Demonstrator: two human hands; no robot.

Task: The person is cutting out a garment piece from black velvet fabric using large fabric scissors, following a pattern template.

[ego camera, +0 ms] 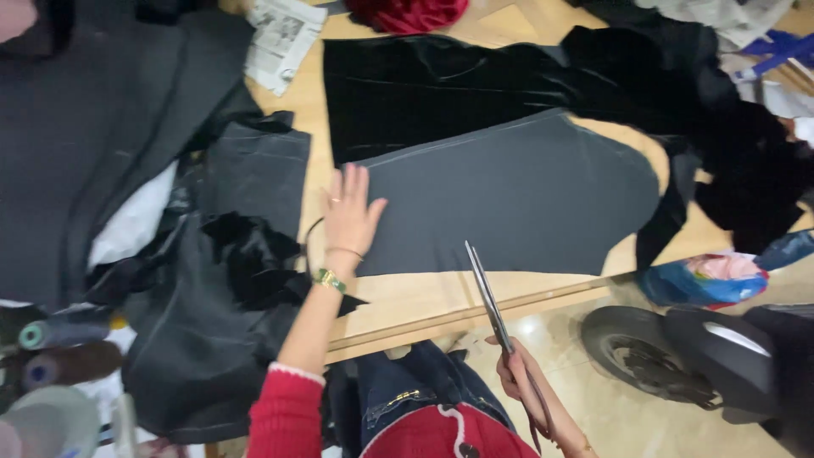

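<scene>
The left hand lies flat on the left edge of a grey fabric piece, with its 4 fingers straight and close together and the thumb spread out to the side. This grey piece rests on the wooden table, partly on top of a black velvet cloth that stretches toward the far side. The right hand holds a pair of long scissors near the table's front edge; the fingers are wrapped around the handles, and the blades seem to be closed or almost closed (the view is a little blurred there). The scissor tips point at the lower edge of the grey piece, just beside it. To the left of the left hand sits a heap of black scraps.
</scene>
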